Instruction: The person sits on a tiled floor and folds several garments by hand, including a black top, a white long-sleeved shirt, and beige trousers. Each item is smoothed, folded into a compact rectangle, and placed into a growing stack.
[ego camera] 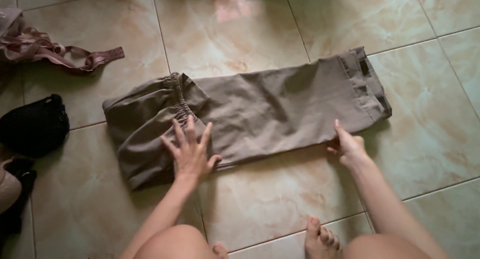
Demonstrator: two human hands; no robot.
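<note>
A pair of grey-brown trousers point(260, 109) lies folded lengthwise on the tiled floor, its elastic cuffs turned back over the left part and its waistband at the right. My left hand point(189, 150) rests flat on the left part of the trousers, fingers spread. My right hand point(349, 146) is at the near edge of the trousers toward the right, index finger pointing onto the fabric and the other fingers curled. Neither hand grips anything.
A pink strappy undergarment point(45, 50) lies at the far left. Below it sits a black garment point(35, 124), with more dark and beige clothing point(12, 189) at the left edge. My knees and a bare foot point(321, 239) are at the bottom. The floor is beige glossy tile point(280, 199).
</note>
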